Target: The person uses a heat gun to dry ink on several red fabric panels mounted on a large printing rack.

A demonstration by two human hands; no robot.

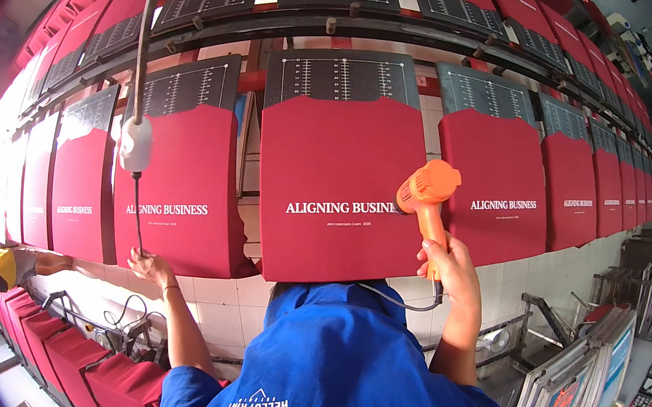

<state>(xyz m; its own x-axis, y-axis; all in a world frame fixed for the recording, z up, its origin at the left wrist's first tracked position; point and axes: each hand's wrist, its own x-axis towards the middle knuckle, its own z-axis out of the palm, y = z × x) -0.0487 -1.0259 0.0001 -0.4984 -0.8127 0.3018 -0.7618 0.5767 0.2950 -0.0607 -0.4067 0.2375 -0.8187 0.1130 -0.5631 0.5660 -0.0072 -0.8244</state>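
R hand (457,273) wrapped rd pistol-shaped orange plastic blower (430,191); L hand (152,269) pinching thin black cord (138,214). Best sweep evenly, cord off maroon printed fabric (340,160).

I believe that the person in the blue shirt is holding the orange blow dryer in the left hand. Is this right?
The hand is wrong. The head view shows the person in the blue shirt holding the orange blow dryer in the right hand, not the left hand.

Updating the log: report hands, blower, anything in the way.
Right hand grips orange blower, over red fabric. Left hand holds hanging cord. Cord crosses neighbouring red fabric.
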